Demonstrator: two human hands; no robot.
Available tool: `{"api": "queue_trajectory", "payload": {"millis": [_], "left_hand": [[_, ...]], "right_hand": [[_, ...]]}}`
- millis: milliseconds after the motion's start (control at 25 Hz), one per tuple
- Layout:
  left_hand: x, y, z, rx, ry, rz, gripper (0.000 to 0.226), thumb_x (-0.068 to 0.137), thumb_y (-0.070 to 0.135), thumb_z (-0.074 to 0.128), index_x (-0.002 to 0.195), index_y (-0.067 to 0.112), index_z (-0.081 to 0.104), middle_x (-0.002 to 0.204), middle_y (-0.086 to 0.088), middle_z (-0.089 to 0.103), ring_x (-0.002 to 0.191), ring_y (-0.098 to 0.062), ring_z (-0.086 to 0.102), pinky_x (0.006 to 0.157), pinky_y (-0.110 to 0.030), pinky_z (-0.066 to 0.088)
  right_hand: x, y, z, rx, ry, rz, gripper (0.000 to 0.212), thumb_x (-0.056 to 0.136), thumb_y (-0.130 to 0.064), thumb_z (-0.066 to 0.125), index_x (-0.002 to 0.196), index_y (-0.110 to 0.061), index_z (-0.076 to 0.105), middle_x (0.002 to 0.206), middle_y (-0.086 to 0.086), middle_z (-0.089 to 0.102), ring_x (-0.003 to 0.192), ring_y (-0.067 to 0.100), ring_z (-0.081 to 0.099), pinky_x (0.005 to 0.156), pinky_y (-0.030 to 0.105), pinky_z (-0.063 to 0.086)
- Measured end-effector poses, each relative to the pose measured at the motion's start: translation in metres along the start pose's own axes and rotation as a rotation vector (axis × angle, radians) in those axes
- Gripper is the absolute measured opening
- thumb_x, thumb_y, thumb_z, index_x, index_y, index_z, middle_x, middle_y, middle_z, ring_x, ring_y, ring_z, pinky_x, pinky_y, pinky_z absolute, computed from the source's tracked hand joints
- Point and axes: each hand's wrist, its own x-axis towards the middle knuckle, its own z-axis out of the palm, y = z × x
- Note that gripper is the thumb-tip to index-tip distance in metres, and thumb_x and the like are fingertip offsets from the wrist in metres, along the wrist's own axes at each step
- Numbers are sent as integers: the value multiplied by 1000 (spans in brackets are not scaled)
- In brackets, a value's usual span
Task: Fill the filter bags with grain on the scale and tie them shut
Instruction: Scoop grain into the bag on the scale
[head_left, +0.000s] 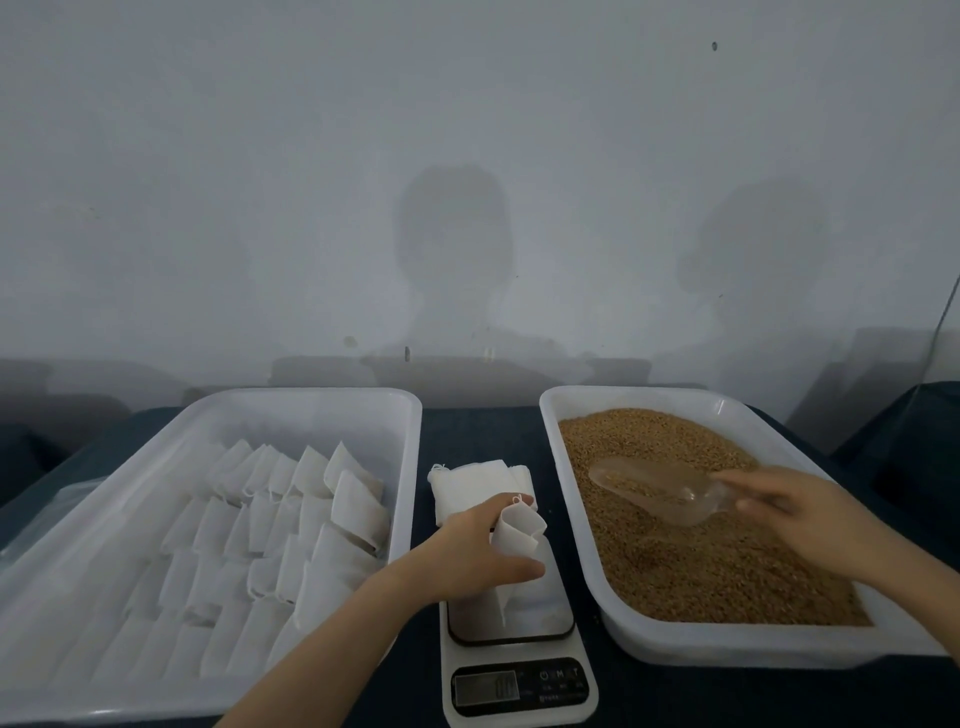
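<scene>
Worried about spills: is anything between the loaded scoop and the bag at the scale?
Only the grain tray's low left rim lies between the scoop in the right hand and the bag the left hand holds open.

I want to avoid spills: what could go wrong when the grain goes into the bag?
The scoop looks wider than the mouth of the filter bag, so grain may spill onto the scale. The left hand holds the bag on the scale, so its pressure may distort the reading.
</scene>
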Motion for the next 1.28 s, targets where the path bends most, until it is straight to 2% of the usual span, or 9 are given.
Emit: {"api": "queue_trajectory", "payload": {"millis": [80, 160, 320, 440, 600, 760, 880, 1040, 1280], "left_hand": [[0, 0, 0, -2, -2, -5, 68, 78, 44, 74, 133, 49, 34, 125, 11, 50, 109, -11, 54, 89, -25, 48], [0, -1, 0, -16, 0, -3, 67, 77, 45, 74, 133, 47, 36, 123, 10, 52, 109, -11, 55, 91, -27, 49], [-2, 1, 0, -47, -2, 10, 64, 79, 44, 73, 132, 45, 38, 117, 12, 55, 106, -9, 57, 94, -33, 51], [-4, 3, 0, -57, -8, 19, 63, 81, 44, 72, 133, 44, 38, 119, 11, 56, 108, -10, 57, 96, -35, 50], [-4, 4, 0, -53, -18, 24, 62, 82, 42, 71, 135, 43, 38, 123, 10, 55, 112, -12, 55, 99, -36, 48], [-3, 4, 0, -47, -9, 19, 59, 81, 42, 71, 132, 39, 42, 120, 9, 57, 107, -11, 58, 96, -34, 51], [-2, 4, 0, -30, 4, 26, 57, 79, 43, 72, 129, 36, 46, 118, 11, 58, 108, -8, 58, 98, -35, 50], [-2, 5, -1, -22, 10, 33, 52, 78, 45, 73, 124, 34, 50, 118, 12, 59, 110, -6, 56, 99, -33, 48], [-4, 11, 0, -15, 12, 8, 50, 70, 51, 71, 113, 32, 55, 109, 10, 61, 100, -8, 59, 90, -29, 52]], "right_hand": [[2, -20, -7, 6, -22, -71, 40, 88, -14, 58, 117, -42, 51, 103, -20, 57, 94, 1, 55, 76, 14, 41], [5, -38, -10, -1, -60, -130, 39, 89, -15, 58, 112, -46, 52, 102, -18, 59, 96, 3, 56, 76, 15, 43], [13, -60, -9, -84, -108, -183, 37, 90, -18, 58, 116, -44, 55, 103, -13, 61, 97, 6, 56, 88, 30, 49], [19, -64, -7, -171, -96, -242, 39, 88, -21, 61, 116, -47, 56, 101, -18, 61, 97, 5, 55, 90, 34, 47], [26, -65, -5, -271, -76, -308, 37, 87, -27, 62, 114, -51, 56, 96, -26, 59, 93, -4, 50, 90, 31, 40], [28, -68, -5, -315, -96, -359, 43, 87, -30, 61, 99, -68, 44, 95, -30, 56, 93, -9, 46, 90, 30, 36], [30, -71, -6, -355, -102, -366, 41, 88, -33, 59, 92, -71, 43, 93, -30, 55, 92, -9, 45, 89, 28, 31], [31, -75, -6, -373, -104, -342, 30, 89, -37, 57, 107, -60, 54, 91, -30, 54, 94, -8, 43, 89, 28, 25], [31, -91, -8, -436, -99, -323, 33, 92, -37, 51, 119, -55, 51, 97, -29, 48, 103, 2, 41, 99, 32, 23]]}}
